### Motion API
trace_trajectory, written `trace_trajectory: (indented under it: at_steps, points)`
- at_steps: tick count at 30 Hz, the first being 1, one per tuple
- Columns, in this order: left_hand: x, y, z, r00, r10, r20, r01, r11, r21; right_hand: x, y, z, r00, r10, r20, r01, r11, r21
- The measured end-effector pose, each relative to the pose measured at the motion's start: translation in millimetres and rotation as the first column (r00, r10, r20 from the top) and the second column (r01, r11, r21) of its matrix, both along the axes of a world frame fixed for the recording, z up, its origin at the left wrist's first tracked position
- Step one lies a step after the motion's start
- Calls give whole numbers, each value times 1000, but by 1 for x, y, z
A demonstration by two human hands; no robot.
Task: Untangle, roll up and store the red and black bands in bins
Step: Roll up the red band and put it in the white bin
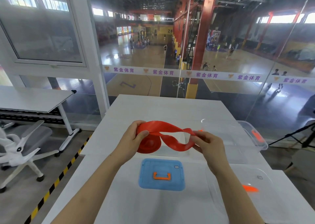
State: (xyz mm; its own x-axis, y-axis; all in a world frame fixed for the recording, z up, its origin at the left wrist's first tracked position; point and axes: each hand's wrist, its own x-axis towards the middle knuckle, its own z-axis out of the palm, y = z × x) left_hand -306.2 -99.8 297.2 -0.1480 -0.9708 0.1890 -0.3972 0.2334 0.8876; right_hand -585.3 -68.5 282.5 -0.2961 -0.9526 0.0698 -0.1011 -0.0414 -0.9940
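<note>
1. Red band is at frame centre, held in the air above the white table. Left hand is closed around its rolled-up end, thumb on top. Right hand pinches the loose end between thumb and fingers.
2. No black band visible anywhere in frame.
3. Risk: a twist sits in the free length between the hands. If rolling goes on without flattening it, the twist likely gets wound in and the roll comes out lumpy.
4. Risk: the coil under the left hand looks loosely held. Ease the thumb and it could spring open, since the stretchy material probably wants to unwind.
5. Risk: the right pinch is near the band's tip, so pulling taut could snap it free.
6. Clear bin sits right of centre, a second clear bin at lower right, the blue lid below the hands. A dropped roll may land on the lid or table instead.
</note>
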Motion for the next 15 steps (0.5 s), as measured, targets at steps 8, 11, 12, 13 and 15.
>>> trace_trajectory:
  at_steps: [8, 11, 12, 13, 15]
  points:
    - [12, -2, -3, 1000, -16, -6, 16, 999, 31, -2, -5, 2, 729, 124, 673, -281, 951, 129]
    - [14, -1, 0, 1000, -20, -7, 21, 999, 27, 1, -6, -4, 760, 145, 634, -268, 958, 102]
    - [14, -1, 1, 1000, -29, -11, 29, 999, 23, 2, -7, -5, 787, 164, 595, -254, 965, 71]
    - [13, 1, 2, 999, -38, -17, 39, 999, 22, 4, -8, -6, 812, 182, 554, -240, 970, 32]
    - [11, 3, 3, 999, -49, -24, 49, 999, 17, 6, -8, -5, 850, 214, 481, -225, 974, -34]
